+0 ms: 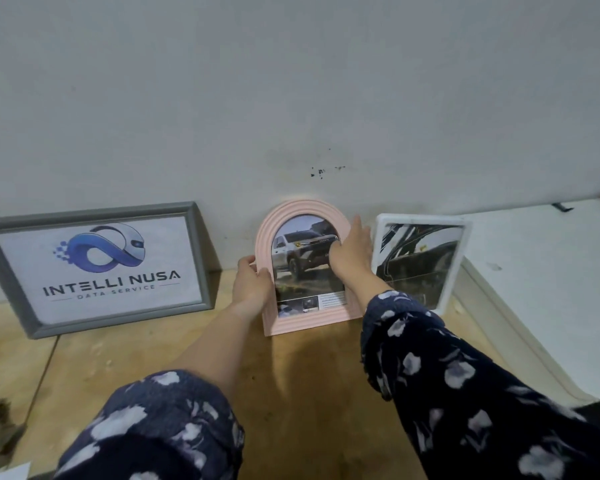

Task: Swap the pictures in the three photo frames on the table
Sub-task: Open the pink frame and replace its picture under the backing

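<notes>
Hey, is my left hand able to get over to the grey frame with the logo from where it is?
Probably yes. The left hand grips the pink arched frame's left edge, and only bare wooden table lies between it and the grey frame. It must let go first.

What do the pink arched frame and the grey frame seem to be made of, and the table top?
Pink arched frame: likely moulded plastic, matte; evenly coloured ridges run around the arch. Grey frame: painted wood or plastic, satin; its profiled edge shows no grain, so I cannot tell which. Table top: bare wood or plywood, unvarnished looking; pale grain, a seam and stains show.
</notes>
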